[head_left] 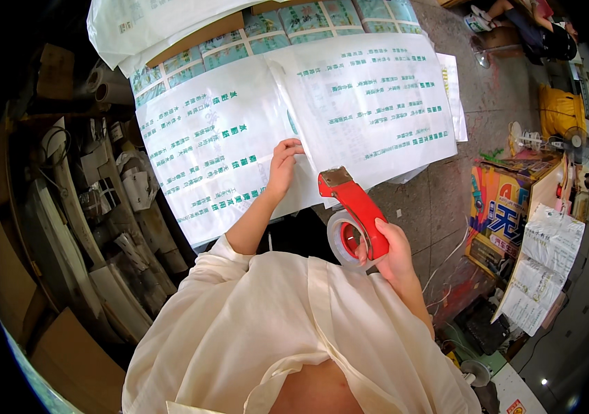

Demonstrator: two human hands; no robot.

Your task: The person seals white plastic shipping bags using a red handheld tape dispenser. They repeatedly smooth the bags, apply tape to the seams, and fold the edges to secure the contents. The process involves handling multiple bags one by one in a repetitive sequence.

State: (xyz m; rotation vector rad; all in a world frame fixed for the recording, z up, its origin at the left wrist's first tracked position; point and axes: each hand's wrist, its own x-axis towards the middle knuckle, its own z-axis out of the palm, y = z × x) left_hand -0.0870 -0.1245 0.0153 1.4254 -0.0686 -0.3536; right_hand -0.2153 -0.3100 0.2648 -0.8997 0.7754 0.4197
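The person's right hand (392,250) was closed around the handle of a red tape dispenser (351,214) loaded with a roll of clear tape, its metal-edged head pointing up toward the two printed plastic bags (370,103) that lay flat side by side. The left hand (282,165) rested on the seam where the bags' edges met, fingers (292,146) spread flat and pressing down — holding nothing, only pinning the film.

To tape well here, the left hand would best keep the overlap taut and wrinkle-free just ahead of the dispenser, while the dispenser's head came down square on the seam and ran along it in one steady pull — slack film would likely pucker under the tape.

The bags were translucent white with rows of green print, glossy and thin. Beyond the bags lay cardboard (194,38) and more printed sheets.
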